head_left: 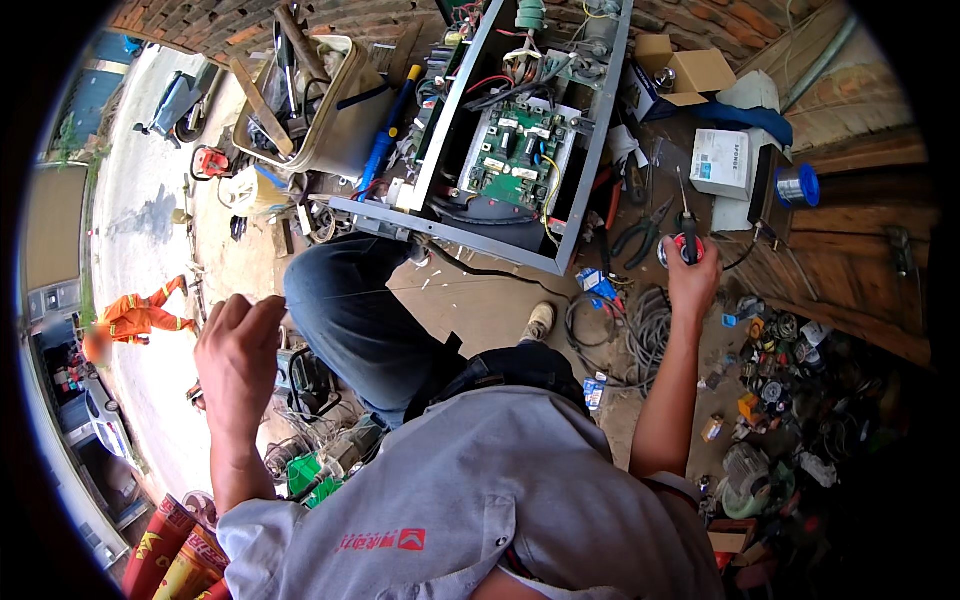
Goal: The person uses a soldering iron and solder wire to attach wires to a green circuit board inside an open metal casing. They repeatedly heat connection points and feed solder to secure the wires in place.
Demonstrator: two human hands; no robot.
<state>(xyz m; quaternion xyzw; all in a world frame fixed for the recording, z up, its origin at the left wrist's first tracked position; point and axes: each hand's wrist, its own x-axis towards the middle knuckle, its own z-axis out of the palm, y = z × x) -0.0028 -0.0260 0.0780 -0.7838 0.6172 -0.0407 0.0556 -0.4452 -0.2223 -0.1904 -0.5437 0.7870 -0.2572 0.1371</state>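
My right hand (692, 270) is closed around the dark handle of a soldering iron (686, 215), its thin metal tip pointing up and away from me. A small round red tin (664, 252) sits right beside those fingers, partly hidden by them. On the left, my left hand (240, 345) is raised beside my knee with its fingers pinched together. A faint thin wire (345, 293) seems to run from its fingertips across my trouser leg. Between and beyond the hands stands an opened metal chassis (500, 245) holding a green circuit board (515, 150) with wires.
Pliers (643, 235), a white box (722, 160) and a blue spool of solder (797, 186) lie at right. A tool-filled bin (345, 130) and blue desoldering pump (385, 140) are at far left. Coiled cable (648, 335) covers floor. A person in orange (140, 315) is outside.
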